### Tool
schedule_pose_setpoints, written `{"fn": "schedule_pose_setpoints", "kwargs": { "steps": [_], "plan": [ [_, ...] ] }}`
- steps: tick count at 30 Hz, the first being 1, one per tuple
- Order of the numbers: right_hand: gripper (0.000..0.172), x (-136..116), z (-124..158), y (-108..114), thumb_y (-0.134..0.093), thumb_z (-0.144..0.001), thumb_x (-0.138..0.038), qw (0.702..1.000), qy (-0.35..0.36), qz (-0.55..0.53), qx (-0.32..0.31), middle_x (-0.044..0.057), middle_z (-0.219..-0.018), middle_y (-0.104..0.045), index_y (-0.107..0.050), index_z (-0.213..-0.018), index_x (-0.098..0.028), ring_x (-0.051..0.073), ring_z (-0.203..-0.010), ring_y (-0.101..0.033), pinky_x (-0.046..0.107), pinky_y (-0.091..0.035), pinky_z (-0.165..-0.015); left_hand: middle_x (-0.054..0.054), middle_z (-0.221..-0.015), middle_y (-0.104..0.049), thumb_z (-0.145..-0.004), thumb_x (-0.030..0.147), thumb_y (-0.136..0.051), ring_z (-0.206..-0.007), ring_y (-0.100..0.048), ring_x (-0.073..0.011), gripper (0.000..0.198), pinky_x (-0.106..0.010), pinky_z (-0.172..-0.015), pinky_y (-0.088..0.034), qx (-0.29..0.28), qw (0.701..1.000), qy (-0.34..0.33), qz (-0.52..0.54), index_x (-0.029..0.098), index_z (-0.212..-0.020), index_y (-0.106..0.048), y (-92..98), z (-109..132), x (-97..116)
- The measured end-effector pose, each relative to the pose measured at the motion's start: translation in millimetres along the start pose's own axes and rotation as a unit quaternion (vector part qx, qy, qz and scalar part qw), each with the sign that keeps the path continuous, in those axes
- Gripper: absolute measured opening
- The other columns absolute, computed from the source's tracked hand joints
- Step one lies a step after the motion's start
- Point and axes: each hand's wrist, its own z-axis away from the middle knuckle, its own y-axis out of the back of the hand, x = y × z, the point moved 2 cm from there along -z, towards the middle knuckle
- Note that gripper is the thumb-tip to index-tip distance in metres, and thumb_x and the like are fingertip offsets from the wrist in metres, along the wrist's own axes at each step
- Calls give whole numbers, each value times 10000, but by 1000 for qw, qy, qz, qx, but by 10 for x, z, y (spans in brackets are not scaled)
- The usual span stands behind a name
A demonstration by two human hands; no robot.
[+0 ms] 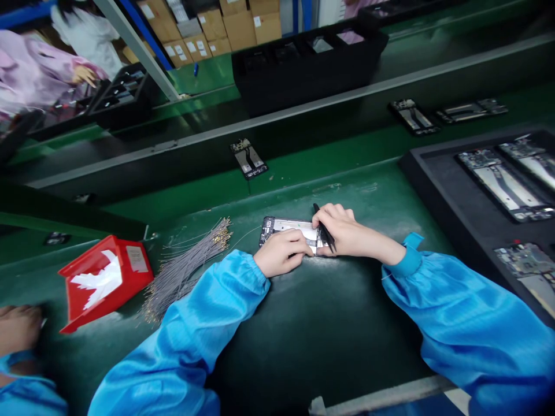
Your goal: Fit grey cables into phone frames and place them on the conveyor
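Note:
An opened phone chassis (pixel 295 224) lies flat on the green bench in front of me, its dark circuit board at the left end. My left hand (pixel 284 252) rests across its near side, fingers curled and pressed against it. In my right hand (pixel 342 230) is a pair of black tweezers (pixel 328 238), held over the chassis's right end; the tips are partly hidden. From the chassis's left end a thin grey cable (pixel 246 236) curves away. A bundle of similar grey cables (pixel 191 263) with gold-coloured ends lies left of my left hand.
A red bin (pixel 141 263) holds white strips. At the right stands a black foam tray (pixel 427 164) with several opened phones. Another phone chassis (pixel 249 159) lies on the strip behind. At far left is another person's hand (pixel 19 329); people and cartons are farther back.

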Motion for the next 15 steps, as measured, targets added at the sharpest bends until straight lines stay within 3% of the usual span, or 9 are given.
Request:
{"fn": "schedule_pose_setpoints", "kwargs": {
  "steps": [9, 15],
  "plan": [
    [325, -90, -56, 51, -555, -727, -433, 995, 65, 71, -16, 91, -944, -442, -433, -917, -200, 241, -848, -406, 315, -299, -662, -41, -807, -554, -761, 101, -411, -790, -505, -153, 184, -266, -731, -434, 15, 999, 38, -35, 162, -811, -577, -32, -32, 14],
    [306, -211, -125, 64, -556, -677, -329, 993, 14, 109, -51, 123, -989, -441, -439, -926, -196, 283, -882, -410, 322, -301, -617, -37, -775, -535, -754, 110, -403, -752, -490, -153, 147, -266, -705, -427, 17, 997, 59, -56, 161, -769, -540, -45, -54, 26]
  ]
}}
